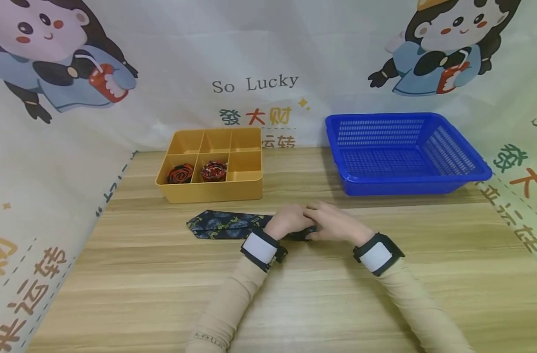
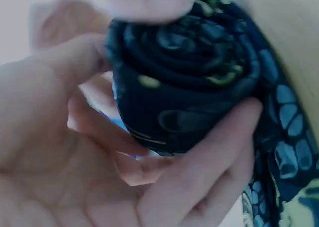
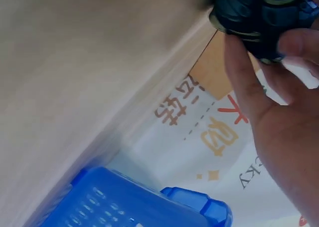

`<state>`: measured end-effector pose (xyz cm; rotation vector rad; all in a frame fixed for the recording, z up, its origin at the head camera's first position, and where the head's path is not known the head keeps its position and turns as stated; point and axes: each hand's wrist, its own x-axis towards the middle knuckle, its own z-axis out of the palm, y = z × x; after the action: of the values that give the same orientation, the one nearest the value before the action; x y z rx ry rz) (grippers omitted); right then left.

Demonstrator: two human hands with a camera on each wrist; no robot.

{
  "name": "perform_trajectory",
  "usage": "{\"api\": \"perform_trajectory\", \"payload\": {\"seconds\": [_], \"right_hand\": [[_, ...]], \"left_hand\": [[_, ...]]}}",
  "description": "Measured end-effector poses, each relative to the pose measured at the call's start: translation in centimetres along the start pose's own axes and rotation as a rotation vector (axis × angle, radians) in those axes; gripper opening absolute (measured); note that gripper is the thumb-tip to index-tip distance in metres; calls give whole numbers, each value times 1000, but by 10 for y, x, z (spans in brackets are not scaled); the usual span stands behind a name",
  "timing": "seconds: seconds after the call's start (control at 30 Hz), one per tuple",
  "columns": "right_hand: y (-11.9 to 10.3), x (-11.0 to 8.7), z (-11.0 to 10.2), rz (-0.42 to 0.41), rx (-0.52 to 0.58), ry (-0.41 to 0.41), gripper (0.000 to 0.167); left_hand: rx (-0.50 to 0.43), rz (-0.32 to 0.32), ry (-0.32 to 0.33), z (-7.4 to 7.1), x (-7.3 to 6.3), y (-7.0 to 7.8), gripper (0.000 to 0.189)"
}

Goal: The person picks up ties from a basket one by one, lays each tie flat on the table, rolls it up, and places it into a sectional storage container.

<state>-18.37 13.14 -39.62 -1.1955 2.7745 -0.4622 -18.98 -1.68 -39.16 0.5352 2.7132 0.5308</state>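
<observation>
A dark navy necktie (image 1: 228,224) with a blue and yellow-green pattern lies across the table, its wide pointed end flat toward the left. Its other end is wound into a roll (image 2: 184,87), seen end-on in the left wrist view. My left hand (image 1: 290,220) curls its fingers and thumb round this roll. From the right side, my right hand (image 1: 336,223) holds the same roll (image 3: 259,17) between thumb and fingers. In the head view the hands meet and hide most of the roll.
A yellow box (image 1: 213,192) with several compartments stands behind the tie. Its front left compartment holds a rolled orange-and-black tie (image 1: 180,173), the front middle one a rolled red patterned tie (image 1: 214,171). At the back right is a blue perforated basket (image 1: 409,186).
</observation>
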Motion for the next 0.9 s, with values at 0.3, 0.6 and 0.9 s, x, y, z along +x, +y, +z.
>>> {"api": "perform_trajectory", "payload": {"seconds": [0.3,0.6,0.9], "right_hand": [[4,-2,4,-62,7,129,34],[1,-5,-1,-2,-9,95,42],[2,-3,-12,263,350,23,54]], "left_hand": [[-280,-64,-65,-5,1,-13,35],[-174,-77,29,0,-2,-7,43],[-573,-90,-93,-7,2,-26,35]]}}
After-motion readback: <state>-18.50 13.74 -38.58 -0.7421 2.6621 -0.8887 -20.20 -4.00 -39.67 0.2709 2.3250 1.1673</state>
